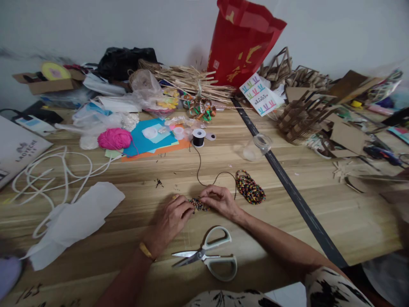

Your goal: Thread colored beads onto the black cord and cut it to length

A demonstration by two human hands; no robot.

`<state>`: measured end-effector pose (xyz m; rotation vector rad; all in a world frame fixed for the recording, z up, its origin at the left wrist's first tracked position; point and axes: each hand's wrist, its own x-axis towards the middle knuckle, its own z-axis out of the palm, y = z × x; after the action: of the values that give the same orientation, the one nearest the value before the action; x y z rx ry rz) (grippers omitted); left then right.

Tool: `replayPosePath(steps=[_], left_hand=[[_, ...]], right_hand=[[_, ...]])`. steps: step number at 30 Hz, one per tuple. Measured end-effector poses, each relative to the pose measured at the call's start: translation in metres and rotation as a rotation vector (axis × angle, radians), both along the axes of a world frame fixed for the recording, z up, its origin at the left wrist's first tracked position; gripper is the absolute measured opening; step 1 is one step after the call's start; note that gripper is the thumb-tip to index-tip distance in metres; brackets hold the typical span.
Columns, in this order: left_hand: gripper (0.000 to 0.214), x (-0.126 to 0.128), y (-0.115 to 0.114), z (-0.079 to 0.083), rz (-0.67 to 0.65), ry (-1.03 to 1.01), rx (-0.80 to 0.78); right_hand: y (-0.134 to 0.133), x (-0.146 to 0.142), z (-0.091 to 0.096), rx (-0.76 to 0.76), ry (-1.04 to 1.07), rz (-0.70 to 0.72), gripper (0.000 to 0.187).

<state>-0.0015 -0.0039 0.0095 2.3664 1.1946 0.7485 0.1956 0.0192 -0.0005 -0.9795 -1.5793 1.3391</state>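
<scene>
A small cluster of multicoloured beads [200,204] lies on the table between my hands. My left hand [174,216] rests at its left side, fingers curled and pressed against the beads. On the other side, my right hand [220,201] pinches thumb and forefinger over the beads, on what looks like the black cord [200,164]. That cord runs in a loose curve from a white spool [198,137] to my right hand. Coiled strands of colourful beads [250,187] lie right of this hand. Scissors with pale handles [204,254] lie with blades apart, just below my hands.
Pink yarn [114,139] and blue paper [140,147] lie behind on the left. White cable [65,179] and torn white paper [79,221] cover the left side. A dark strip [287,187] crosses the table. Woven baskets [298,121] and a red bag [243,42] stand at the back.
</scene>
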Motion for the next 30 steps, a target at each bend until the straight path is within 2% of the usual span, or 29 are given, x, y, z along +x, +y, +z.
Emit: replayPosePath(steps=[3,8,13,30], left_hand=[[0.013,-0.001,0.002,-0.001,0.045,-0.161,-0.102],[0.007,-0.005,0.006,-0.003,0.139,-0.357,-0.374],[0.008,-0.007,0.008,-0.006,0.167,-0.521,-0.553],[0.009,-0.007,0.009,-0.002,0.145,-0.565,-0.664]], right_hand=[[-0.001,0.0,0.001,0.107,-0.051,0.013,0.025],[-0.008,-0.002,0.003,0.372,-0.188,0.033,0.019],[-0.013,-0.005,0.002,0.573,-0.263,0.084,0.012],[-0.013,-0.006,-0.006,0.73,-0.386,0.026,0.009]])
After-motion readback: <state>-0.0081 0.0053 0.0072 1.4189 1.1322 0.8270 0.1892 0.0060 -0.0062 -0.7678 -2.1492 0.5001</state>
